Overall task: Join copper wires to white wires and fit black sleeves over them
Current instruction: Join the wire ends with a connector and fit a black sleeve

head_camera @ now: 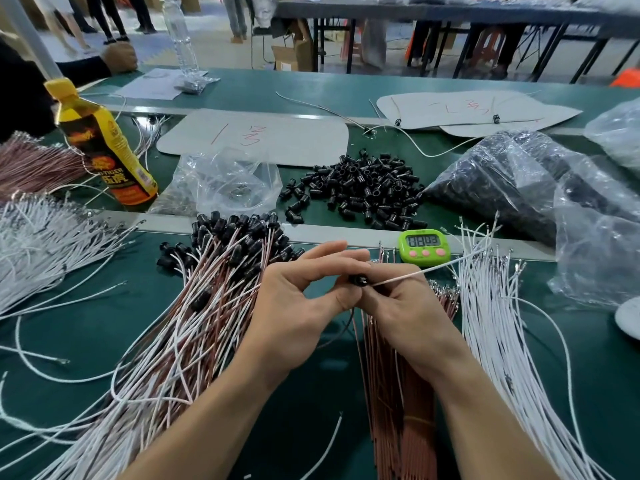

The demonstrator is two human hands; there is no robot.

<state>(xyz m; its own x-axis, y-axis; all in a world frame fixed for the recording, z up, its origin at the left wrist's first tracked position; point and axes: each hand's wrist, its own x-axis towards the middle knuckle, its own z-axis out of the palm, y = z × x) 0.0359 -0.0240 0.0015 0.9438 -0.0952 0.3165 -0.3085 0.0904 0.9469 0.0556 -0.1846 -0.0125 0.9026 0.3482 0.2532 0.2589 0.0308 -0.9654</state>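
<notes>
Mid sleeve-fitting: fingers of my left hand pinch the black sleeve, right hand grips the white wire, so next I'd guess seat it fully.

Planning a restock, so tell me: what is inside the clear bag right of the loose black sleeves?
The clear bag holds a dark heap of small black pieces, probably more sleeves like the loose pile. Wrinkled plastic and glare blur them; the heap's underside is covered.

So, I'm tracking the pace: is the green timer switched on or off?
On. The green timer shows dark digits on its display, apparently 08:03. Whether it is counting cannot be told from one picture.
</notes>
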